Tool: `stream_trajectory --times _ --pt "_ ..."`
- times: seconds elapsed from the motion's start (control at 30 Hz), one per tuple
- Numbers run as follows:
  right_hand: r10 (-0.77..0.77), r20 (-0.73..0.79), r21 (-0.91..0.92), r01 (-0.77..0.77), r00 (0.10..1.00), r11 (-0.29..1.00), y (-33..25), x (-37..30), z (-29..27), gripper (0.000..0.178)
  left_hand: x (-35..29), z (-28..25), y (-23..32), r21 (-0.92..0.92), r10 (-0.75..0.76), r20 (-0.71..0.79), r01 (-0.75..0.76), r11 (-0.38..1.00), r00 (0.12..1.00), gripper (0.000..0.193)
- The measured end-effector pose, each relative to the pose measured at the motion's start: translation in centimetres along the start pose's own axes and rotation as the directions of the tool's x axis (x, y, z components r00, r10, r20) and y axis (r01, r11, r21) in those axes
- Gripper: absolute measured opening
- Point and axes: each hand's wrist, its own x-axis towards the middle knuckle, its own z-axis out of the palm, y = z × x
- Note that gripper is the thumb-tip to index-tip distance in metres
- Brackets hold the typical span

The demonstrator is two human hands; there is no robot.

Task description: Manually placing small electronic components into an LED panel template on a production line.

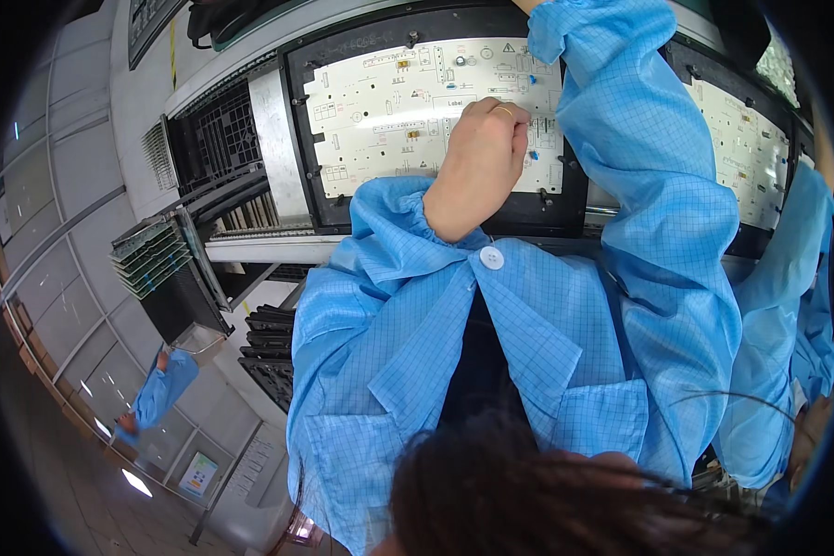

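Note:
A white circuit board (371,88) with printed markings lies in a black frame (298,111) in front of me. On it are a few small yellow parts and several small blue ones. Over the middle right of the board is my left hand (480,159), its fingers curled together and pointing down. Whatever those fingers hold, if anything, is hidden beneath the hand. My right arm (639,120), in a blue checked sleeve, reaches past the board's right side. Only a sliver of skin shows at the top edge; the right hand itself is out of the picture.
Another white board (737,139) in a black frame sits to the right, near a co-worker's blue sleeve (769,269). Left of my board are a black rack (218,134) and a stack of green boards (153,259). Another person's blue sleeve (165,389) shows at lower left.

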Motion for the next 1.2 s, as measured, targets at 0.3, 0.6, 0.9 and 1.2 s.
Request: stream_trajectory --times 0.3,0.6,0.9,1.2 --pt "-0.064 -0.074 0.067 0.069 0.995 0.995 -0.5 0.4 -0.2 0.006 0.3 0.0 -0.2 -0.079 0.014 0.009 -0.013 0.997 1.000 0.009" --pt "-0.038 -0.059 0.159 0.047 0.998 0.986 -1.1 0.1 -0.5 0.012 -0.2 0.2 0.6 0.077 0.080 0.014 -0.081 0.994 0.997 0.015" --pt "0.048 -0.034 0.142 -0.042 0.998 0.989 -1.7 0.5 -1.0 0.012 0.1 -0.7 0.8 0.161 0.140 0.029 -0.142 0.977 0.990 0.033" --pt "0.067 0.133 -0.227 -0.035 0.989 0.973 -1.6 1.5 1.1 0.039 -2.2 -2.8 -2.8 0.238 0.071 -0.140 -0.036 0.970 0.988 0.015"
